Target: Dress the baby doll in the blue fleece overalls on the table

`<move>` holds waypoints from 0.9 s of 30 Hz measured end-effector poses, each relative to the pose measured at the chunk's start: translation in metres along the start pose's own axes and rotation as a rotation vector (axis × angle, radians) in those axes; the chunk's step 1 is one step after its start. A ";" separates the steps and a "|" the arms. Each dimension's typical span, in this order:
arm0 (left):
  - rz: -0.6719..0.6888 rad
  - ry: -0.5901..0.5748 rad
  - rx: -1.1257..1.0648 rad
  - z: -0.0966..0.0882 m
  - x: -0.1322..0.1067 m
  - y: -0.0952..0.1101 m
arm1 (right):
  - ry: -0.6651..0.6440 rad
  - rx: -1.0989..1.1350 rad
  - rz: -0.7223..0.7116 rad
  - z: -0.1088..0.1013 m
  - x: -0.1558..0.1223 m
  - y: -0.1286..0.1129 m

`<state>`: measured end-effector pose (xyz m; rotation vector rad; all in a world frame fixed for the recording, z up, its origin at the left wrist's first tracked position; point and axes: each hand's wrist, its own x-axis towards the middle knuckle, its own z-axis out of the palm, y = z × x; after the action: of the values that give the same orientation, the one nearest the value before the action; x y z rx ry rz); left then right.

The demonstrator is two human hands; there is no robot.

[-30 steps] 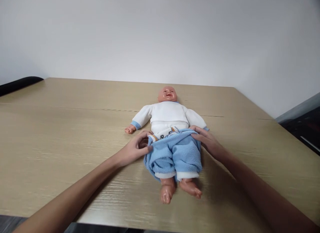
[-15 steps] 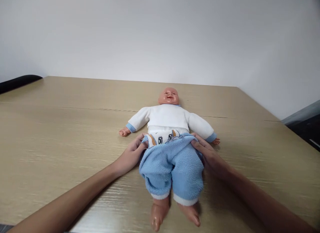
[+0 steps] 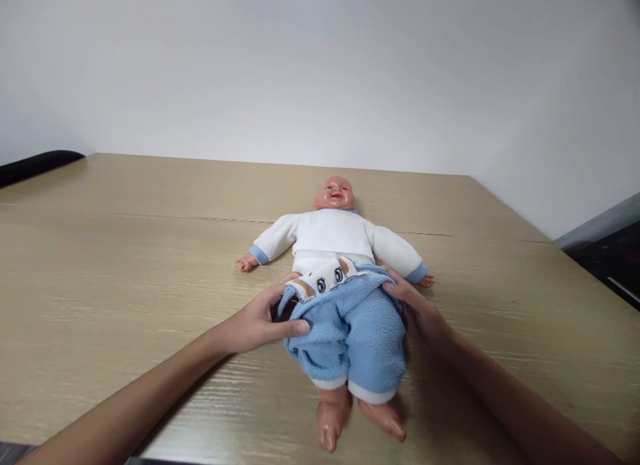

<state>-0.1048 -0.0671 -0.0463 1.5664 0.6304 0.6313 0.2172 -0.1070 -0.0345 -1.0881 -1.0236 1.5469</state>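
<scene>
A baby doll (image 3: 333,232) in a white top lies on its back, head toward the far side and bare feet toward me. Its fluffy blue trousers (image 3: 373,332) are bunched at the hips, with an embroidered white patch folded over at the waist. My left hand (image 3: 257,322) grips the trousers at the waist's left side; its thumb is stretched across the front, and its other fingers are partly hidden behind the cloth. At the right side of the waistband, my right hand (image 3: 417,312) pinches the fabric, its fingers partly hidden under the trousers.
The doll rests on a light wooden table (image 3: 150,278) with a seam running across it. A pale wall (image 3: 320,72) rises behind. A black rounded object (image 3: 43,164) shows at the far left edge, and a dark object (image 3: 610,258) beyond the right edge.
My left thumb has moved down from the waistband onto the trousers' front. The doll's legs have shifted slightly to the right and away from me. My right hand keeps its hold.
</scene>
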 end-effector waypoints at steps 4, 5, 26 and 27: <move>-0.114 0.063 -0.055 -0.002 0.000 0.000 | 0.064 0.056 0.083 0.001 0.000 0.002; -0.115 0.088 -0.089 -0.002 0.000 0.001 | 0.068 0.064 0.095 0.000 0.000 0.002; 0.092 0.369 -0.027 -0.021 0.026 0.028 | -0.076 -0.255 -0.235 -0.002 0.018 -0.031; 0.089 0.370 -0.007 -0.024 0.030 0.031 | -0.046 -0.277 -0.247 0.000 0.025 -0.034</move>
<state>-0.0998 -0.0320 -0.0126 1.4886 0.8344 1.0022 0.2211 -0.0760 -0.0062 -1.0690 -1.3791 1.2622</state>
